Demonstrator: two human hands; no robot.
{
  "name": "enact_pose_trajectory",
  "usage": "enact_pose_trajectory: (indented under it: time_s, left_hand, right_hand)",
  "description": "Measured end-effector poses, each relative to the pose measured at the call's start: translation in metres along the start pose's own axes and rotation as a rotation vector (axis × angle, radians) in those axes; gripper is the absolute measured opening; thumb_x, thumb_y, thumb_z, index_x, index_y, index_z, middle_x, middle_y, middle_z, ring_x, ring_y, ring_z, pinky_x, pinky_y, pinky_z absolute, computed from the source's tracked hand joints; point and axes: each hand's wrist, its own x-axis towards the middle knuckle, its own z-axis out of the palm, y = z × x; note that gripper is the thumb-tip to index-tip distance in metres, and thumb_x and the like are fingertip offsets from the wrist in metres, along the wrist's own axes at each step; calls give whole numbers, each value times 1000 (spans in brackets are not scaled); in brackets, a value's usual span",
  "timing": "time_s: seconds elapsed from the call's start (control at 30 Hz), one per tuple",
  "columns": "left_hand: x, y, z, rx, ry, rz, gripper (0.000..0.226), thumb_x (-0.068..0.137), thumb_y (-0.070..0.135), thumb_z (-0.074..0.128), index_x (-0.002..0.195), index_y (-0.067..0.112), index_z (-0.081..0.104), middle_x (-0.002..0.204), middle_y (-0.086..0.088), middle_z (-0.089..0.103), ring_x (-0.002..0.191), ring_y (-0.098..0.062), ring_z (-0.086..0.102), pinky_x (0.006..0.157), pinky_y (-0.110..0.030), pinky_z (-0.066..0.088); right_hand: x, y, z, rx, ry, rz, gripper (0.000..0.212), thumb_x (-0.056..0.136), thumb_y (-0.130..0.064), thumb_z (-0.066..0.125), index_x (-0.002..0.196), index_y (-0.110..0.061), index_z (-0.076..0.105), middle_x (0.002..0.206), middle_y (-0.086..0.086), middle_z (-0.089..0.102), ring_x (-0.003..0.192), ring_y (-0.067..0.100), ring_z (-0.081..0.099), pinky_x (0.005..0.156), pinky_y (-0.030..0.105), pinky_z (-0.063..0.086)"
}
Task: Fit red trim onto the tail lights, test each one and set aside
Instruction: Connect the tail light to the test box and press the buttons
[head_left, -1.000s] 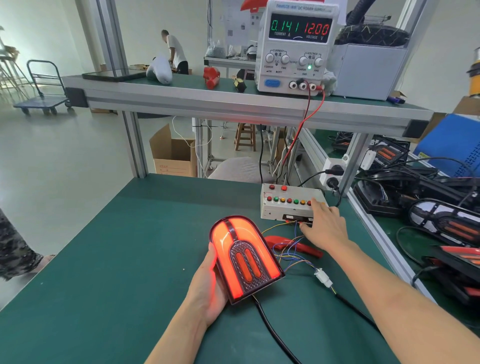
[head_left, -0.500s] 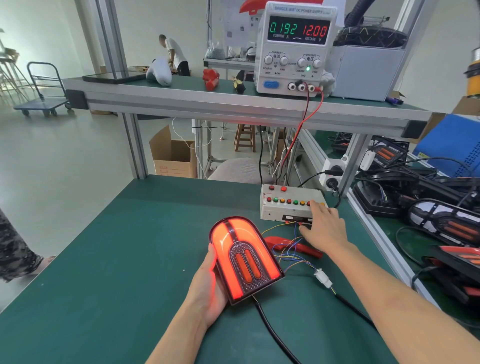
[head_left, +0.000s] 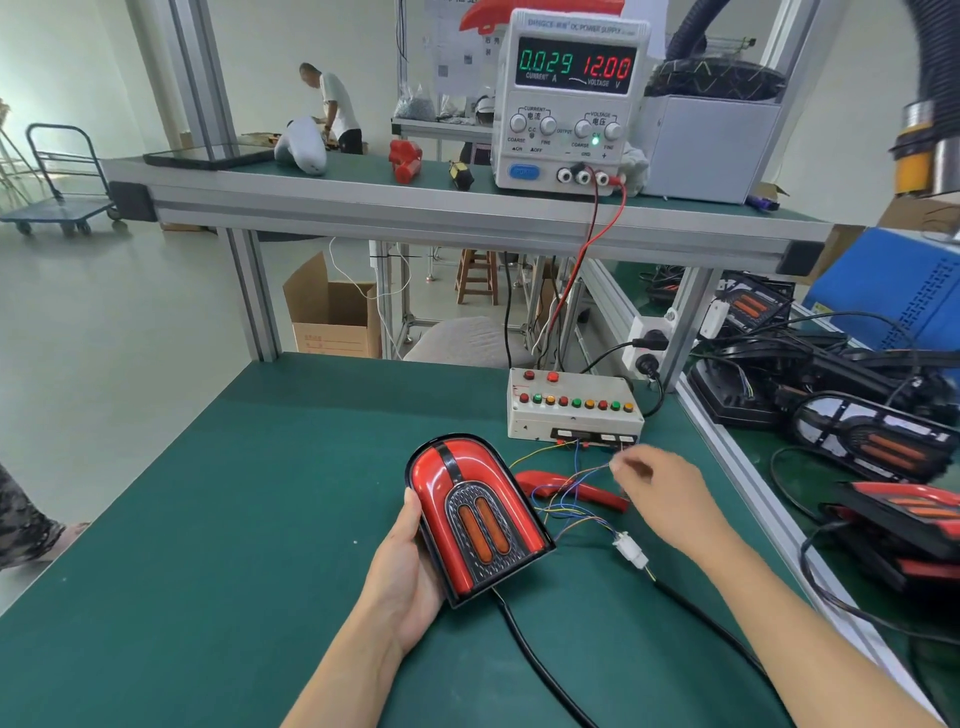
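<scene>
Green workbench (head_left: 208, 519), left hand (head_left: 410, 577) gripping tail light (head_left: 475, 519), right hand (head_left: 670, 499) loosely curled, empty.

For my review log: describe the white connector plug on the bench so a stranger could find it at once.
Start at the green bench mat, then find the tail light in the left hand. Just to its right lies the white connector plug, joining thin coloured wires to a thick black cable; it is the only small white block lying on the mat.
</scene>
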Motion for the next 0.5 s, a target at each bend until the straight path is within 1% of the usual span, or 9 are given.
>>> enact_pose_trajectory:
  time_s: [0.03, 0.07, 0.1, 0.2, 0.3, 0.33, 0.4, 0.5]
  left_hand:
    - [0, 0, 0, -1, -1, 3, 59, 104, 56, 35, 130, 11, 63, 122, -15, 72, 108, -31, 72, 92, -53, 54]
    - [0, 0, 0, -2, -2, 6, 59, 104, 56, 35, 130, 11, 63, 122, -15, 72, 108, -31, 72, 91, -52, 54]
    - [-1, -1, 0, -3, -1, 8, 59, 104, 56, 35, 130, 11, 63, 122, -15, 73, 108, -30, 73, 89, -52, 55]
    - [-1, -1, 1, -2, 12, 10, 58, 105, 54, 36, 129, 9, 63, 121, -16, 73, 106, -30, 73, 87, -51, 55]
    - [-2, -3, 3, 5, 40, 25, 55, 106, 51, 37, 129, 7, 62, 120, -16, 73, 106, -30, 73, 89, -51, 54]
    - [-2, -3, 4, 5, 52, 34, 54, 106, 49, 38, 130, 7, 61, 120, -16, 73, 107, -29, 73, 91, -52, 54]
    - [-2, -2, 7, 10, 84, 56, 49, 107, 44, 41, 132, 6, 60, 120, -15, 73, 108, -28, 73, 95, -52, 53]
    - [-1, 2, 9, 67, 159, 86, 42, 107, 36, 46, 125, 2, 61, 111, -14, 76, 99, -26, 76, 88, -48, 56]
  right_hand:
    - [-14, 4, -2, -34, -59, 10, 18, 100, -40, 58, 86, -33, 67, 85, -14, 71, 82, 9, 64, 73, 27, 49]
    - [-28, 10, -3, -68, -105, 24, 24, 99, -45, 58, 81, -32, 66, 78, -12, 71, 77, 8, 64, 70, 26, 48]
    - [-43, 16, -2, -107, -140, 36, 25, 97, -48, 59, 81, -32, 67, 76, -12, 69, 75, 7, 62, 69, 25, 48]
    - [-75, 31, 3, -242, -151, 3, 17, 94, -51, 63, 93, -34, 66, 88, -12, 58, 82, 4, 56, 70, 26, 43]
    - [-85, 32, 8, -296, -127, -22, 17, 94, -49, 63, 90, -34, 57, 89, -11, 48, 84, 9, 51, 71, 28, 40]
    - [-86, 31, 10, -302, -113, -32, 17, 95, -49, 62, 90, -34, 55, 89, -11, 47, 86, 10, 49, 72, 28, 41]
    - [-85, 28, 14, -300, -77, -40, 15, 98, -47, 59, 96, -33, 58, 91, -11, 48, 88, 10, 50, 74, 29, 43]
    - [-84, 26, 17, -329, -44, -54, 21, 100, -49, 54, 98, -29, 61, 89, -11, 48, 85, 12, 50, 72, 30, 44]
